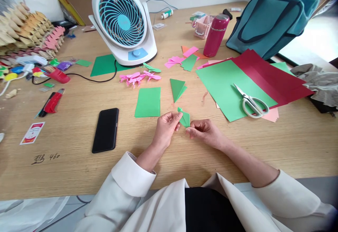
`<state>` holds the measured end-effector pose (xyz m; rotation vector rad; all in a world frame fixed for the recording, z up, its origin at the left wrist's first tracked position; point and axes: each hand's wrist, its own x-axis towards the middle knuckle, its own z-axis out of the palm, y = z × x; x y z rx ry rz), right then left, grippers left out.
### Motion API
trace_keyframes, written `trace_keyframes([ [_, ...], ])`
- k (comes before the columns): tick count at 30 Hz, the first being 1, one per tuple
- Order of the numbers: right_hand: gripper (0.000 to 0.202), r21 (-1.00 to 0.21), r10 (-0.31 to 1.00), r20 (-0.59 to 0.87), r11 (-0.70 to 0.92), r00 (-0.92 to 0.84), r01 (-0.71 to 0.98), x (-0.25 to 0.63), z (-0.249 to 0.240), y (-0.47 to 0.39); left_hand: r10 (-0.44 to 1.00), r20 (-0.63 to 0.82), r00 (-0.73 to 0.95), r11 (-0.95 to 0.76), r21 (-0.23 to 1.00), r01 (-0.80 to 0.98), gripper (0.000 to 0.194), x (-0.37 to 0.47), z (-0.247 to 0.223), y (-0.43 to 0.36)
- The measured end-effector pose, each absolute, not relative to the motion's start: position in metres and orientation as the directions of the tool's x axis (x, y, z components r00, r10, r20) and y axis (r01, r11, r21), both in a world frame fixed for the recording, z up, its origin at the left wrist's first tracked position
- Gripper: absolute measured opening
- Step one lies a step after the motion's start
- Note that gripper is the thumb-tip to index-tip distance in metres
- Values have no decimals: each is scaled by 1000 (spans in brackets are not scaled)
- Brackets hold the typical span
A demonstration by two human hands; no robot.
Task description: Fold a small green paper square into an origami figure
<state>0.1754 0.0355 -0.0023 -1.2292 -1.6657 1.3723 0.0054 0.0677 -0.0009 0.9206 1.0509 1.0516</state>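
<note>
A small folded piece of green paper (185, 118) is held just above the table between my two hands. My left hand (168, 124) pinches its left side, thumb on top. At its lower right corner, my right hand (202, 132) is closed with thumb and forefinger pinching the edge. Beyond my hands lie folded green paper triangles (177, 88), and to their left is a stack of green paper rectangles (148, 101). Several pink folded paper figures (139, 78) lie farther back, with a green folded figure (152, 68) behind them.
White-handled scissors (254, 106) rest on a large green sheet (221, 84) over red sheets (269, 73) at right. A phone (105, 130) lies at left, near a red utility knife (54, 101). A fan (124, 24), a magenta flask (216, 35) and a teal bag (274, 20) stand behind.
</note>
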Motion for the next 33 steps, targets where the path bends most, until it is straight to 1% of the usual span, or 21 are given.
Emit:
trace_keyframes([
  [3, 51, -967, 945, -62, 22, -321, 253, 175, 0, 36, 961, -230, 155, 261, 940, -221, 47, 5, -1, 67],
  [9, 49, -966, 921, -100, 0, -376, 257, 177, -1, 36, 974, -178, 137, 203, 959, -199, 47, 3, 0, 68],
  [13, 50, -968, 930, -79, 14, -360, 250, 177, -3, 36, 972, -184, 144, 212, 955, -208, 45, 3, 0, 68],
  [19, 51, -971, 948, -65, 13, -312, 240, 176, -5, 36, 956, -203, 212, 248, 944, -217, 42, 5, -2, 65],
  [23, 50, -968, 949, -47, 34, -312, 249, 176, -7, 36, 950, -186, 249, 237, 952, -192, 41, 5, -4, 63],
  [29, 51, -966, 940, -36, 55, -340, 253, 176, -6, 36, 963, -168, 212, 203, 966, -159, 40, 5, -5, 62],
  [33, 50, -967, 928, -54, 43, -369, 249, 177, -3, 36, 974, -122, 189, 147, 981, -128, 41, 5, -6, 63],
])
